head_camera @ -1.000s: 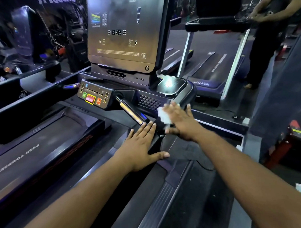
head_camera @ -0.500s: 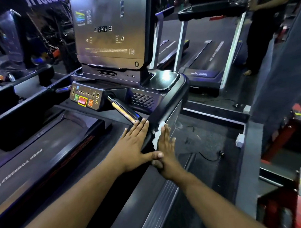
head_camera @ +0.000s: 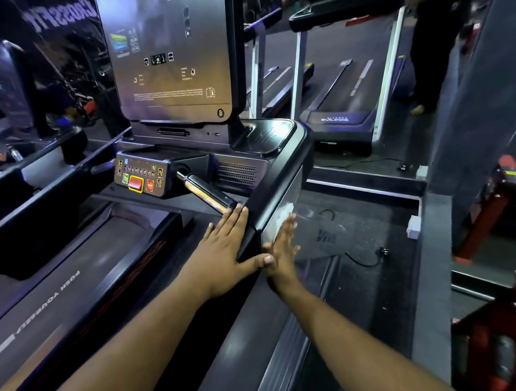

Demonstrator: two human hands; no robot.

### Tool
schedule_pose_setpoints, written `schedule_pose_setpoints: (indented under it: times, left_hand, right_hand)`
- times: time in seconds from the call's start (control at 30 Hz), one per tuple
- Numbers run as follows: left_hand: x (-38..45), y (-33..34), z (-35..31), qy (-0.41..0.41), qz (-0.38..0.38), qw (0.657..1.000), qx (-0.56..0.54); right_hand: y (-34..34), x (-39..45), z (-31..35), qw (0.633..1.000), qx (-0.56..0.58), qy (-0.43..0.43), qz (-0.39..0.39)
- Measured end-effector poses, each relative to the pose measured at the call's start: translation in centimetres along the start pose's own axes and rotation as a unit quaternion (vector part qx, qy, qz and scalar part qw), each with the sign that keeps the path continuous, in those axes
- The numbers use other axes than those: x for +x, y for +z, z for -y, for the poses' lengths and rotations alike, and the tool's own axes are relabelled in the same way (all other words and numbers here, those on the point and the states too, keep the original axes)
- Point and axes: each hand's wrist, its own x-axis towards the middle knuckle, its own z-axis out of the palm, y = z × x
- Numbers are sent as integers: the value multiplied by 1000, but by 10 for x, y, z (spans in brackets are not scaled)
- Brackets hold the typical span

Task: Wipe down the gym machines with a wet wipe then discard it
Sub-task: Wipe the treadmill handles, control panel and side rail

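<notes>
Against the rail's point(head_camera: 280, 178) outer side, the flat right hand point(head_camera: 282, 249) is pressing the wipe point(head_camera: 285, 215); unpinched, it could slip free. Left hand point(head_camera: 228, 252) is resting flat, holding nothing.

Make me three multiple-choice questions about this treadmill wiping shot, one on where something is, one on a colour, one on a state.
1. Where is the wet wipe?
A. under the right hand on the handrail's outer side
B. on the belt
C. on the floor

2. What colour is the big button on the control panel?
A. blue
B. red
C. white

3. How is the left hand set?
A. clenched in a fist
B. flat, fingers straight
C. gripping the silver grip bar

Answers: 1 A, white shows at the fingertips against the rail's side; 2 B, red with a yellow rim; 3 B, palm down on the rail.
</notes>
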Motion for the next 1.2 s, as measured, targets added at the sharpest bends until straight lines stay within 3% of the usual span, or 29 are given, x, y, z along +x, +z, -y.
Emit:
schedule_pose_setpoints:
  times: [0.23, 0.33, 0.47, 0.53, 0.73, 0.8, 0.87, 0.97, 1.03, 1.1, 1.2]
  left_hand:
    - [0, -2, -2, -1, 3, 1000, 1]
    - [0, -2, -1, -1, 6, 1000, -4]
    - [1, -2, 1, 1, 7, 1000, -17]
    - [1, -1, 1, 4, 4, 1000, -16]
    - [-6, 0, 1, 10, 0, 1000, 11]
    - [-11, 1, 3, 15, -2, 1000, 15]
    - [-17, 2, 5, 22, -1, 1000, 18]
    - [-33, 4, 10, 34, 2, 999, 10]
    - [-53, 6, 17, 40, 8, 999, 8]
    - [-75, 9, 25, 42, 7, 999, 14]
    - [-104, 11, 35, 40, 6, 999, 6]
  right_hand:
    - [-46, 94, 34, 993, 48, 60, -94]
    - [-30, 67, 24, 996, 19, -10, -83]
    - [30, -33, -10, 992, -22, -111, -52]
    - [35, -40, -21, 994, -23, -94, -52]
    - [-4, 20, 3, 988, 72, 122, -63]
    - [6, 1, 14, 990, 78, 107, -50]
    - [32, -38, 20, 996, 70, 40, -29]
    - [44, -78, 22, 998, -22, -52, -3]
    - [28, -66, 16, 983, -158, -92, 16]
    - [6, -44, 22, 961, -259, -96, 17]
    - [-11, -24, 47, 957, -280, -82, -4]
